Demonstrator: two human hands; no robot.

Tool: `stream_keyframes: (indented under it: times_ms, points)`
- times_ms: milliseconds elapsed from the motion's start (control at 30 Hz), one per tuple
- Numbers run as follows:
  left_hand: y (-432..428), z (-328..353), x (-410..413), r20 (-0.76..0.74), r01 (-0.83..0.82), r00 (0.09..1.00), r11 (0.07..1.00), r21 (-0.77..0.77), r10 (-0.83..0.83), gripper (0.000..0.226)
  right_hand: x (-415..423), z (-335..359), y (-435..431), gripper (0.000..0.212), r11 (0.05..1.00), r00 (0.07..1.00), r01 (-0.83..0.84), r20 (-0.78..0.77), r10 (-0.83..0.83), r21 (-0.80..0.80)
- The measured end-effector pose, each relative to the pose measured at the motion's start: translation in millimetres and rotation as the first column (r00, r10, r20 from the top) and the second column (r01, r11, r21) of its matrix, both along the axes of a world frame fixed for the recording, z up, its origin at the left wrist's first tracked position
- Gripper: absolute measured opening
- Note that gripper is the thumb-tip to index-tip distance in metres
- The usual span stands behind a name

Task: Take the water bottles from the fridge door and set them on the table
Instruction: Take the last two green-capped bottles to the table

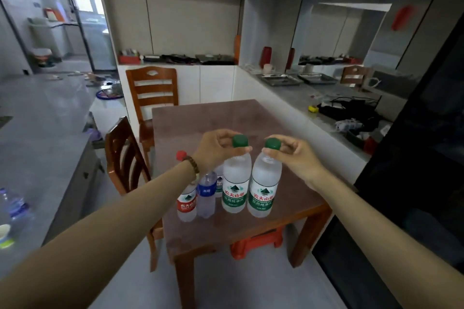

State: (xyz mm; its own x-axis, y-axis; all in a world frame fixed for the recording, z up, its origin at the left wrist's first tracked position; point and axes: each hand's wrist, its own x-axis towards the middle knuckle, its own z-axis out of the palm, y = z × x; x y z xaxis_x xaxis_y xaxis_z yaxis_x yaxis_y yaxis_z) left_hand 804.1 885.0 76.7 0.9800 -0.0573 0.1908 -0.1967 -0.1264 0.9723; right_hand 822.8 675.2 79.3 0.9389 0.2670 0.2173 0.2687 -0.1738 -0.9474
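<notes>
Above the glossy table (216, 118), hands (256, 153) pinch two ribbed-capped clear bottles (248, 183).

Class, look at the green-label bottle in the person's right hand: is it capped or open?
Capped. A green cap sits on the bottle, and the right hand pinches its neck just below the cap.

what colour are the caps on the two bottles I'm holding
Both caps are green, the left hand's and the right hand's, clear in the head view.

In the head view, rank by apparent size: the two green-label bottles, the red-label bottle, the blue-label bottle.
1. The two green-label bottles and, which look alike.
2. Red-label bottle and blue-label bottle: both smaller, partly hidden by the left forearm, so unranked.
</notes>
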Motion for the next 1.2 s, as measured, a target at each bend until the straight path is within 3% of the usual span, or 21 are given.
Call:
stream_keyframes:
  times_ms: [233, 500, 700, 900, 1100, 1200]
  points:
    - [3.0, -44.5, 80.7, -0.072, -0.079, 0.994, 0.994, 0.07, 0.084, 0.023, 90.2, -44.2, 4.2, 0.025, 0.989, 0.988, -0.141, -0.077, 0.137, -0.047]
    - [10.6, -95.9, 110.6, -0.107, -0.106, 0.986, 0.98, 0.167, 0.125, 0.034, 158.5, -108.8, 15.8, 0.031, 0.954, 0.947, -0.293, -0.163, 0.279, -0.071]
    - [20.5, -111.3, 115.2, -0.092, -0.131, 0.982, 0.944, 0.303, 0.166, 0.027, 178.3, -137.5, 29.2, 0.034, 0.935, 0.929, -0.346, -0.171, 0.329, -0.08]
    - [25.8, -114.8, 117.7, -0.067, -0.094, 0.986, 0.845, 0.526, 0.151, 0.031, 187.4, -153.3, 32.8, 0.035, 0.922, 0.913, -0.381, -0.186, 0.363, -0.071]
    - [26.7, -114.4, 122.2, -0.147, 0.017, 0.984, 0.777, 0.629, 0.097, 0.03, 192.9, -158.5, 33.8, 0.037, 0.913, 0.901, -0.402, -0.209, 0.381, -0.067]
    - [29.7, -114.7, 122.4, -0.184, 0.033, 0.978, 0.799, 0.6, 0.098, 0.031, 192.1, -159.7, 34.5, 0.035, 0.903, 0.886, -0.427, -0.225, 0.404, -0.058]
